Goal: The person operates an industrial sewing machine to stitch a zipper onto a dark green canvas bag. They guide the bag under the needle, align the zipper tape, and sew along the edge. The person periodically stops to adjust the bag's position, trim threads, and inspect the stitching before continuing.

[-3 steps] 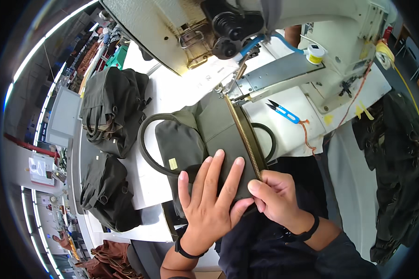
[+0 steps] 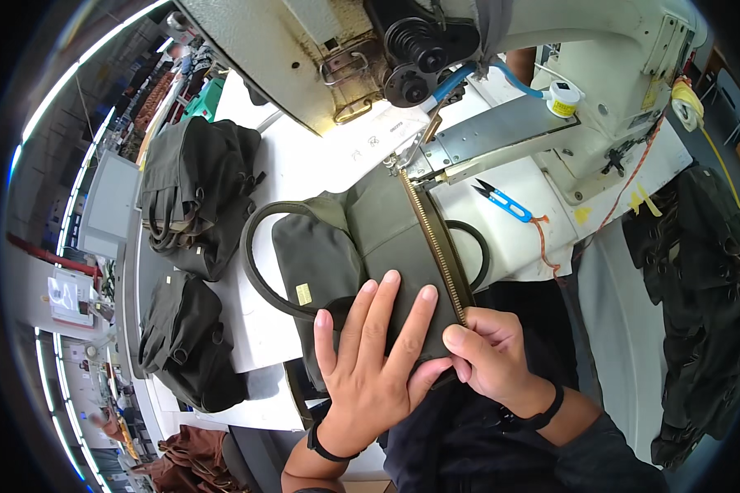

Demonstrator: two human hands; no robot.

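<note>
Head: bag [image 2: 395,238], white table [image 2: 251,324], striplights [image 2: 39,110]

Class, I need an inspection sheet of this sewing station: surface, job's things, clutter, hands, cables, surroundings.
Surface: white tabletop, partly covered.
Job's things: olive handbag; its metal-toothed zipper runs toward the sewing machine.
Clutter: blue-handled thread snips with orange cord; upper dark bag and lower dark bag at left.
Hands: left hand spread flat on the handbag; right hand pinching its edge at the zipper's near end.
Cables: blue tube on the machine; yellow cord far right.
Surroundings: brown material lower left; dark fabric goods at right.
</note>
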